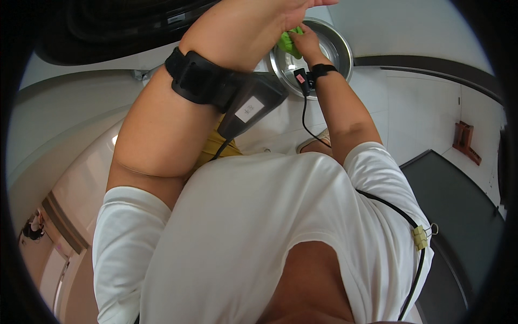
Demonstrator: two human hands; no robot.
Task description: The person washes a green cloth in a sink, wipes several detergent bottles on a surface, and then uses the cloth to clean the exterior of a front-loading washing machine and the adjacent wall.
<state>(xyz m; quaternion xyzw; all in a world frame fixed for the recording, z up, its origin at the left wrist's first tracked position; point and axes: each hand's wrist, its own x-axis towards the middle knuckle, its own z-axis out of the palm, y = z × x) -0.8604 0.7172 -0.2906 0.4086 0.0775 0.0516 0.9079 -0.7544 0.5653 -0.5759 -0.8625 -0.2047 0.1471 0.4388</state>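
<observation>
My left arm reaches up close to the camera, with my left hand [297, 14] at the top edge, partly cut off by the frame; whether it holds anything cannot be told. Below it, my right hand [309, 42] grips a bright green cloth [288, 45] over a round stainless steel basin [347, 56]. My left forearm hides part of the cloth and of the basin's rim. The inside of the basin looks shiny, perhaps with water in it. Each wrist wears a black strap with a cabled black device.
A glossy black panel [133, 28] is at the upper left. White tiles [364, 93] cover the floor around the basin. A dark grey panel [449, 190] stands at the right, near a reddish-brown object [464, 139]. Black cables run along both arms.
</observation>
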